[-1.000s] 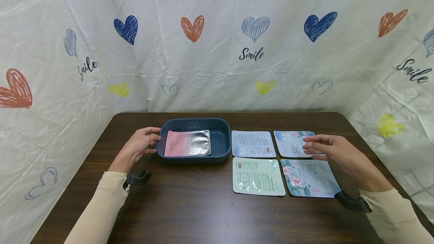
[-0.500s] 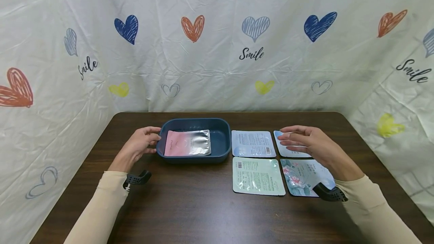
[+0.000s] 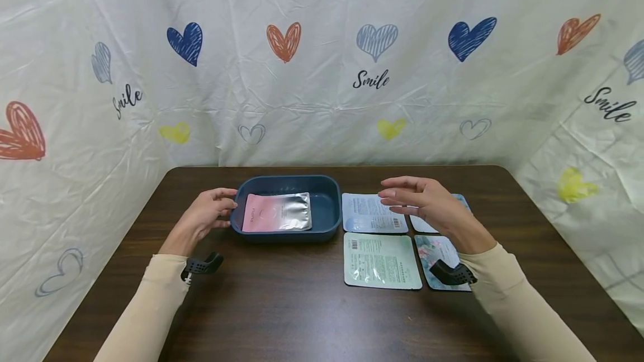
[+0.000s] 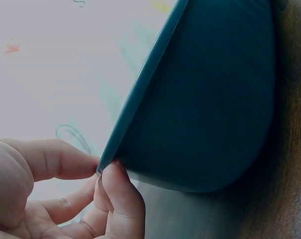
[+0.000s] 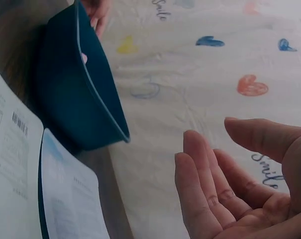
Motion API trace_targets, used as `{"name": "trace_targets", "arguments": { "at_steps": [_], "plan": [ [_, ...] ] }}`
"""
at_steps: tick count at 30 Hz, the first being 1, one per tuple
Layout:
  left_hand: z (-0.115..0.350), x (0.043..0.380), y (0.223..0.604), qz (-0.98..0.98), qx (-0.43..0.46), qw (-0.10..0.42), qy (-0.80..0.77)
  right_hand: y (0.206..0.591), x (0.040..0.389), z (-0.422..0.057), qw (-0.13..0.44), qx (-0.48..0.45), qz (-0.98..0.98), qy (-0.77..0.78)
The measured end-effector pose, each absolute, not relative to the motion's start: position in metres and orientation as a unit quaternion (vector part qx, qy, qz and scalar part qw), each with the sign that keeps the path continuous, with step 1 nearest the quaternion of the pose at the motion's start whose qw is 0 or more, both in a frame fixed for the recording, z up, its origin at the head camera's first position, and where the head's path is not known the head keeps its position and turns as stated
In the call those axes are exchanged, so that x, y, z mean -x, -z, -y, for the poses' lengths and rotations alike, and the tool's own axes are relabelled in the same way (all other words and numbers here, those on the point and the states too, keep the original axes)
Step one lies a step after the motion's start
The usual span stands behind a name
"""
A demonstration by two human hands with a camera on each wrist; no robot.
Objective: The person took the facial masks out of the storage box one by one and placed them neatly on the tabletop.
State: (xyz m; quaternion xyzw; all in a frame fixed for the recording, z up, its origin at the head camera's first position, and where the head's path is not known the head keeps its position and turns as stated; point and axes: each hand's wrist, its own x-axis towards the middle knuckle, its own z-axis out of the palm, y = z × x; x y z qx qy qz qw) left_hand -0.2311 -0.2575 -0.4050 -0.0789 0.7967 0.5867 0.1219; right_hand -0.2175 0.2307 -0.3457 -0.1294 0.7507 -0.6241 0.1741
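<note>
My left hand (image 3: 203,214) pinches the left rim of a dark blue plastic basin (image 3: 328,203), thumb on one side of the edge and a finger on the other, as the left wrist view shows. A pink and silver sachet (image 3: 261,214) lies inside the basin. Over the sachets to its right hovers my right hand (image 3: 427,205), fingers extended, thumb apart, holding nothing. Beneath and beside it lie a pale blue sachet (image 3: 362,211), a green sachet (image 3: 382,261), a flowered sachet (image 3: 435,250) and another blue sachet (image 3: 422,225), the last two partly hidden by the right hand and wrist.
The dark wooden table (image 3: 302,306) carries the basin and sachets near its back edge. Behind it hangs a white curtain (image 3: 312,88) printed with hearts and "Smile". A black strap (image 3: 201,266) is on each wrist.
My right hand has moved left, from above the far right blue sachet to over the pale blue one beside the basin. The left hand keeps its place at the basin's rim.
</note>
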Motion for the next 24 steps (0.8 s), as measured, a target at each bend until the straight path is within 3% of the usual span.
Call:
{"name": "trace_targets", "arguments": {
  "at_steps": [24],
  "plan": [
    [0.257, 0.230, 0.404, -0.792, 0.079, 0.122, -0.593, 0.355, 0.244, -0.151, 0.199, 0.142, -0.705, 0.666]
  ]
}}
